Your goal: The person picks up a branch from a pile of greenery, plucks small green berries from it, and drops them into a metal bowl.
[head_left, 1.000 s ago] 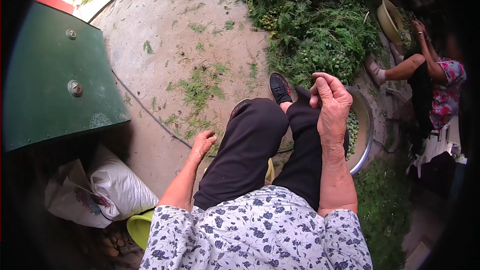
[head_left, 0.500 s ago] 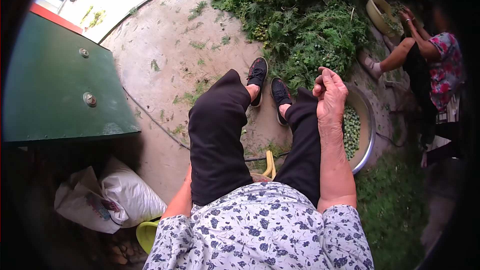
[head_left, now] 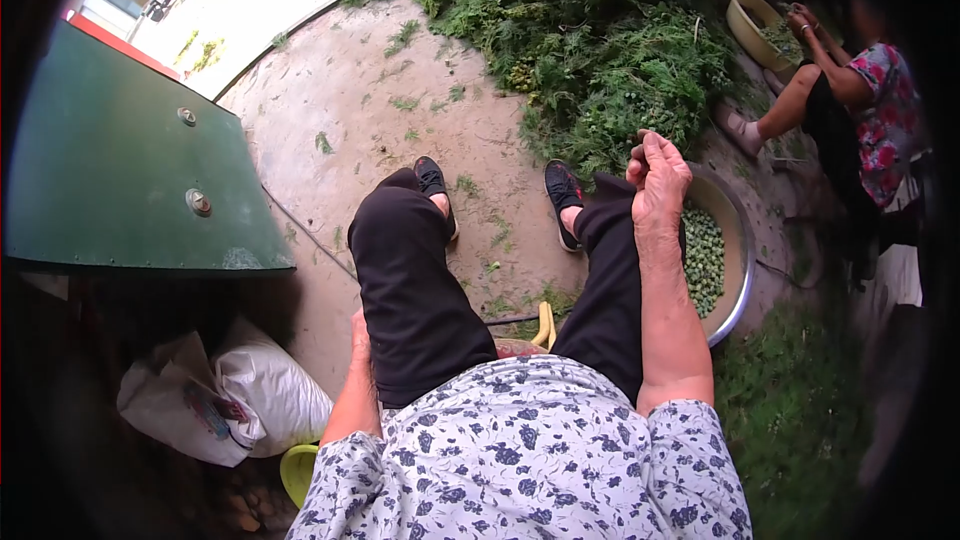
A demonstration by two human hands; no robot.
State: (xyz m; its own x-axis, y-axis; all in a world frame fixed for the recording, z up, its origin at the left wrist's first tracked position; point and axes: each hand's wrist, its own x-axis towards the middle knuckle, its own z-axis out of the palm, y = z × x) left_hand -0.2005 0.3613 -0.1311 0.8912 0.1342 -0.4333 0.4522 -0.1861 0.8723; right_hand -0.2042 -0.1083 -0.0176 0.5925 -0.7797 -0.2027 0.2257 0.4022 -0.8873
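Observation:
My right hand [head_left: 660, 180] is raised above my right knee, its fingers curled together; whatever they may hold is too small to make out. Beside it, partly behind my forearm, a metal-rimmed basin [head_left: 743, 285] holds small green berries [head_left: 704, 262]. A big heap of green cut branches [head_left: 620, 50] lies beyond the hand. My left hand [head_left: 361, 338] is low along the outer side of my left thigh, and its fingers are hidden. Yellow handles [head_left: 546, 325] stick up between my thighs.
At the right, another person [head_left: 880, 110] sits with both hands at a cream basin [head_left: 742, 25]. A green metal panel [head_left: 130, 160] stands at the left, above white sacks [head_left: 265, 390]. A cable [head_left: 310, 235] crosses the floor. A yellow-green container [head_left: 297, 472] is at lower left.
My left foot and knee have moved left, so my legs are wider apart. More of my left hand's edge shows beside the thigh. My right hand stays nearly in place, fingers still together.

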